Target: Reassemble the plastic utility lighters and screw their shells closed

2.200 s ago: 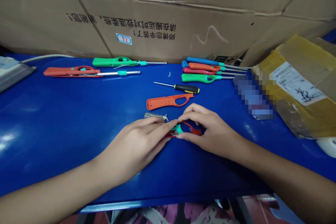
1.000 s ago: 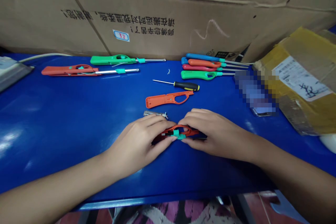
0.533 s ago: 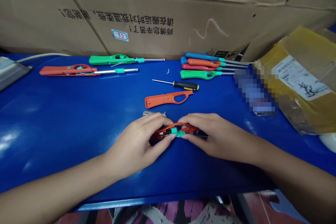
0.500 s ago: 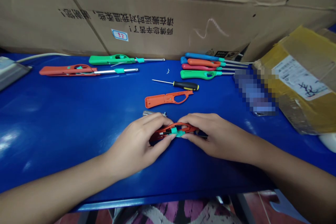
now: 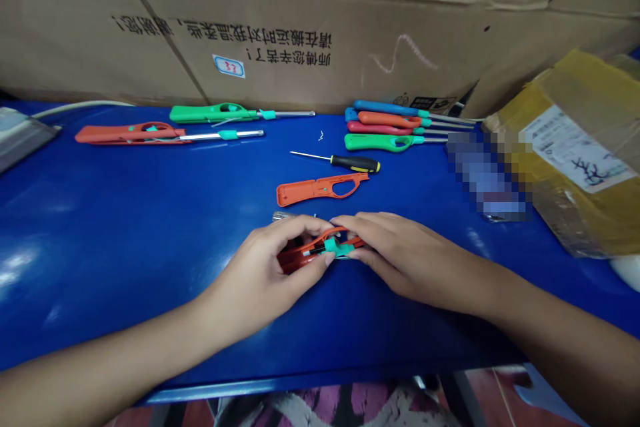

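Between my two hands is an orange lighter half-shell (image 5: pixel 293 261) of a long-nosed gas lighter, its inside facing me. A teal trigger (image 5: pixel 339 248) and a small black part sit in it. My left hand (image 5: pixel 280 260) is closed round the wide handle end, thumb by the trigger. My right hand (image 5: pixel 395 253) grips the other end, fingers over the top edge and thumb below. The narrow end is hidden under that hand. Just behind my left fingers lies a metal piece (image 5: pixel 284 216), partly covered. Beyond it rests the matching orange half-shell (image 5: pixel 305 191).
A black and yellow screwdriver (image 5: pixel 355 163) lies behind the loose shell. Opened green (image 5: pixel 210 113) and orange (image 5: pixel 120 134) lighters are at the back left; several whole lighters (image 5: pixel 383 141) at the back right. A cardboard box (image 5: pixel 225 7) lines the back; a taped parcel (image 5: pixel 560 167) stands right.
My right hand has shifted slightly left along the shell, its fingertips now closer to my left fingers. The trigger shows more upright. Nothing else on the table has moved.
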Demonstrator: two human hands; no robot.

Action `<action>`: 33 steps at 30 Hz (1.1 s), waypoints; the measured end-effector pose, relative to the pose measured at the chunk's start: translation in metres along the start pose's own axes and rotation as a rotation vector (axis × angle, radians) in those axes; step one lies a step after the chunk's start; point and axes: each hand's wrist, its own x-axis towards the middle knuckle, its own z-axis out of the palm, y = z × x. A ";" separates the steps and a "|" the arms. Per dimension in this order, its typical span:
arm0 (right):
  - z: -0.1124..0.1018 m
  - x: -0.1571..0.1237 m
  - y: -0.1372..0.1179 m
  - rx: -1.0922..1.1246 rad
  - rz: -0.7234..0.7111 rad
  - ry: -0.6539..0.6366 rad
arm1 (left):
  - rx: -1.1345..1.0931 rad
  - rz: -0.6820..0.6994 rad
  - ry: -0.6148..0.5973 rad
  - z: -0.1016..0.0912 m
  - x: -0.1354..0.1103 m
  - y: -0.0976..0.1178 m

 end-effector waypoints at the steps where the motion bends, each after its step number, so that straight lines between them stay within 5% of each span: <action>1: 0.000 0.000 0.000 -0.009 -0.003 0.000 | -0.069 -0.032 0.008 0.001 0.000 0.001; 11: -0.002 -0.001 -0.001 0.051 -0.010 -0.014 | -0.264 -0.121 0.037 0.002 0.003 0.006; 21: -0.001 -0.001 -0.006 0.204 0.074 0.032 | -0.229 -0.085 0.029 0.002 0.001 0.004; 28: -0.002 0.002 -0.006 0.327 0.148 0.074 | -0.001 0.026 0.038 0.000 -0.002 -0.004; 33: -0.009 0.003 0.000 0.308 0.158 0.026 | -0.015 -0.035 0.022 -0.003 0.003 -0.005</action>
